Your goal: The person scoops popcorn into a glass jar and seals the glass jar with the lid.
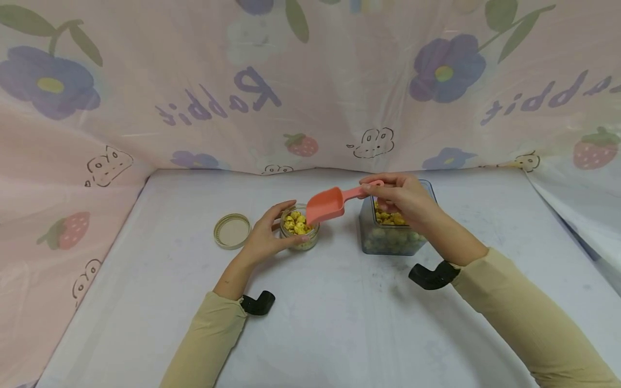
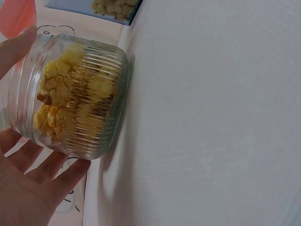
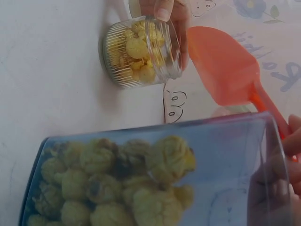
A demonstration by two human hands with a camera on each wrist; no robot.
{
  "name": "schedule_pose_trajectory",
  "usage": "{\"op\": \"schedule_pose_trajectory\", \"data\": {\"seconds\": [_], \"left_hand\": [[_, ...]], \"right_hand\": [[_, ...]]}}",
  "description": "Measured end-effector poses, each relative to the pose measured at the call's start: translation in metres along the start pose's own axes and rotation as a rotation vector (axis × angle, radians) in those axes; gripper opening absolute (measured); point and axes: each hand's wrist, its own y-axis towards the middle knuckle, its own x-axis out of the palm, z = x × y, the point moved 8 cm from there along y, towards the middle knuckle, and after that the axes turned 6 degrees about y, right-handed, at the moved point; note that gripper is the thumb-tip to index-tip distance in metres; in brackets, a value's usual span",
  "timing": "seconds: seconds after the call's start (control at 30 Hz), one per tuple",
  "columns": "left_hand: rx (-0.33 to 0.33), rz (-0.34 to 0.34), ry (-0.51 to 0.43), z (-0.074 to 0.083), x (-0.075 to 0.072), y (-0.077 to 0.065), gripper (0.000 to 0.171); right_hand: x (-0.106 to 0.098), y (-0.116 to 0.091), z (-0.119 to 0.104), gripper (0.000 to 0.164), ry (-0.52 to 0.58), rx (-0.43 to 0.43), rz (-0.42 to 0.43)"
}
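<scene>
My left hand (image 1: 264, 237) holds a ribbed glass jar (image 2: 89, 103) that stands upright on the table, thumb on the near side and fingers round the far side. Yellow popcorn (image 1: 296, 222) fills much of the jar. From the right, my right hand (image 1: 409, 198) pinches the handle of a coral-pink scoop (image 1: 326, 206). The scoop is tilted toward the jar, its front edge overlapping the mouth in the head view, and no popcorn shows in its bowl. Beneath the right hand stands a clear bluish container (image 1: 388, 245), partly filled with popcorn (image 3: 101, 188).
A round jar lid (image 1: 233, 231) lies left of the left hand. White cloth (image 1: 320, 323) covers the table. Printed pink curtains (image 1: 330, 81) hang at the back and sides. Black angled pieces (image 1: 259, 303) sit at both wrists.
</scene>
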Motion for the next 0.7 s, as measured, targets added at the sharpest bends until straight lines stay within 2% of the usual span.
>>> {"op": "schedule_pose_trajectory", "data": {"seconds": [0.4, 0.7], "left_hand": [[0.02, -0.003, 0.026, 0.004, 0.0, 0.0, 0.088], [0.053, 0.026, 0.064, 0.01, 0.0, 0.002, 0.09]], "right_hand": [[-0.011, -0.01, -0.004, 0.011, 0.1, -0.052, 0.022], [-0.022, -0.017, -0.01, 0.009, 0.257, -0.128, 0.029]]}}
